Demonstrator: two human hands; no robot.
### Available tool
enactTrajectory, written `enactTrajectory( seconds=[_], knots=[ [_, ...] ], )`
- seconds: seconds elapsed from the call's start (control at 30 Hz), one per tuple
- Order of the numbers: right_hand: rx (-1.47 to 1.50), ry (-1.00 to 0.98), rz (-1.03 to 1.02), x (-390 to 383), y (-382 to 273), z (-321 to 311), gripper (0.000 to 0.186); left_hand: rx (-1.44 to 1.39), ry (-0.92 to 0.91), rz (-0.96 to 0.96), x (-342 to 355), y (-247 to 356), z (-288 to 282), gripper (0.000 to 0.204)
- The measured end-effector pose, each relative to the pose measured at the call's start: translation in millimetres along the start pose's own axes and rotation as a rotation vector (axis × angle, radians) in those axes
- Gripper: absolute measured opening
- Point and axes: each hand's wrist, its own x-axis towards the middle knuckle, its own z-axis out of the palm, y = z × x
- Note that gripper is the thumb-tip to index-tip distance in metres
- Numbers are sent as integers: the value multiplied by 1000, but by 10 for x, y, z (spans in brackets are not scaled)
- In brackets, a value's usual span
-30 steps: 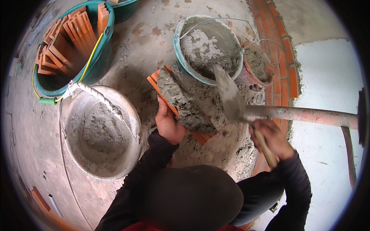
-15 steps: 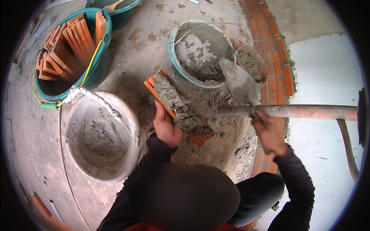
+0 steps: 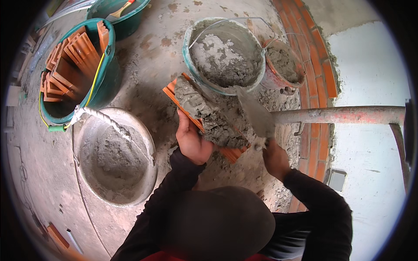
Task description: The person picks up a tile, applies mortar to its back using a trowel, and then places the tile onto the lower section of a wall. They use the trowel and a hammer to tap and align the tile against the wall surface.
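My left hand (image 3: 191, 141) is closed around the edge of a ribbed orange brick (image 3: 232, 153). A thick layer of wet grey mortar (image 3: 204, 114) covers most of its upper face. In my right hand (image 3: 275, 160) is the handle of a trowel (image 3: 254, 114), its grey-smeared blade beside the mortar's right side. Whether the blade touches the mortar I cannot tell. Just beyond the brick stands a green-rimmed bucket (image 3: 187, 58) part filled with mortar.
A red bucket of mortar (image 3: 285, 65) stands by a low brick course (image 3: 314, 87). A metal pole (image 3: 344, 115) crosses at right. At left are a green bucket (image 3: 114, 78) of bricks, a whitish bucket (image 3: 152, 174) and another green bucket (image 3: 138, 19) holding a brush.
My right hand has brought the trowel left and nearer, from the green-rimmed bucket's edge to the brick. The left hand keeps its hold on the brick. The view has shifted slightly.
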Motion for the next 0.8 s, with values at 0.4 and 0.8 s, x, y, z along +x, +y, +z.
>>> enactTrajectory(
  seconds=[0.4,0.8],
  knots=[
    [264,-348,-143,-850,-914,-1417,16,134,53,143,52,-162,49,58],
    [337,-347,-58,-1022,-1238,-1034,20,1,-91,258,116,-210,130,61]
  ],
)
